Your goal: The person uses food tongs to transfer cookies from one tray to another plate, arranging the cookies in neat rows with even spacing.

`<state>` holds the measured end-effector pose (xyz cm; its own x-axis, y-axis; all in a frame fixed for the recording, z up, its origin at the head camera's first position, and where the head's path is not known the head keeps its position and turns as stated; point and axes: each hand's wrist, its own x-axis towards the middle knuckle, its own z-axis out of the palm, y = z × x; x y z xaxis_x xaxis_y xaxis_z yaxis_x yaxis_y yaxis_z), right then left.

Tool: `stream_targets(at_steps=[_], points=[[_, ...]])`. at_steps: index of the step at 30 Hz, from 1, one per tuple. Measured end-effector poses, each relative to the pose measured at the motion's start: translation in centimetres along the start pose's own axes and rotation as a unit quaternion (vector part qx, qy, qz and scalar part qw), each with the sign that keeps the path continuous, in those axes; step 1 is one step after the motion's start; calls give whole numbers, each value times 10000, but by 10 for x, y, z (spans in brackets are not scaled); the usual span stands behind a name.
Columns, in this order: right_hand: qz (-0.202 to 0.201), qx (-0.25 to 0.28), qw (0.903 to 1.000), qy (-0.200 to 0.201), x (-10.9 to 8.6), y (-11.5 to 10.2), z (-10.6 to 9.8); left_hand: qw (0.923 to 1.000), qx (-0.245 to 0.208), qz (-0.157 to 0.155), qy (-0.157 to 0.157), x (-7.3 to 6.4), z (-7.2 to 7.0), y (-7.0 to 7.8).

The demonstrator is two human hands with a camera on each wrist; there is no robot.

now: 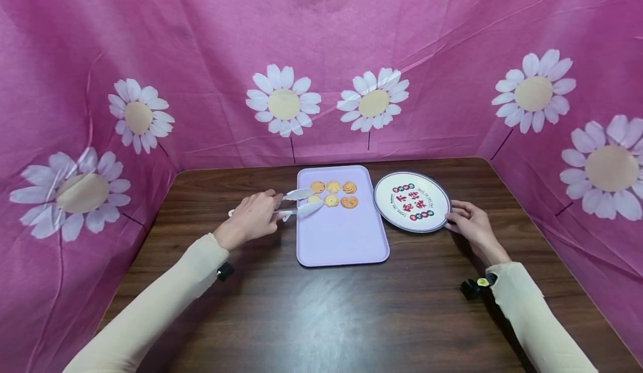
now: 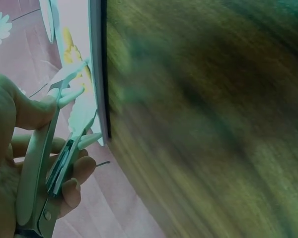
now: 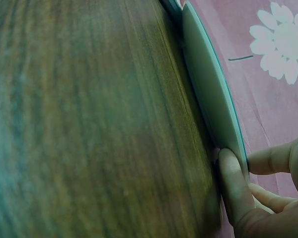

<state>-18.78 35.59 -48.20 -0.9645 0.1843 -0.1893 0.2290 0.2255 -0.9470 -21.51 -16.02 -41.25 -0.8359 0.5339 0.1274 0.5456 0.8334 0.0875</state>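
Note:
My left hand point(image 1: 253, 216) grips a pair of tongs point(image 2: 34, 173), its white tips point(image 1: 310, 207) spread apart over the left side of a lilac tray point(image 1: 341, 244). Two rows of cookies lie on the tray's far half; the tips reach the left cookie of the nearer row, a pale one point(image 1: 313, 199) partly hidden by them. A swirled cookie point(image 1: 349, 187) and a round brown one point(image 1: 349, 201) sit at the right ends. To the tray's right is a white plate point(image 1: 437, 197) with red lettering and a dark rim. My right hand point(image 1: 472, 225) pinches that rim at its right edge.
The dark wooden table point(image 1: 321, 317) carries the tray and plate near its far edge. A pink cloth point(image 1: 321, 21) with large white daisies hangs behind and along both sides. Small black devices are strapped at both wrists.

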Motion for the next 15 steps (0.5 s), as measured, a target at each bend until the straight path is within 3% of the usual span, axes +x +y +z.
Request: stream_targets(at_steps=[5, 15], points=[[4, 10, 10000, 20, -2, -1, 0, 9999, -38, 35, 110, -3, 7, -4], [-119, 550, 9984, -87, -5, -3, 0, 9989, 12, 129, 442, -10, 16, -11]])
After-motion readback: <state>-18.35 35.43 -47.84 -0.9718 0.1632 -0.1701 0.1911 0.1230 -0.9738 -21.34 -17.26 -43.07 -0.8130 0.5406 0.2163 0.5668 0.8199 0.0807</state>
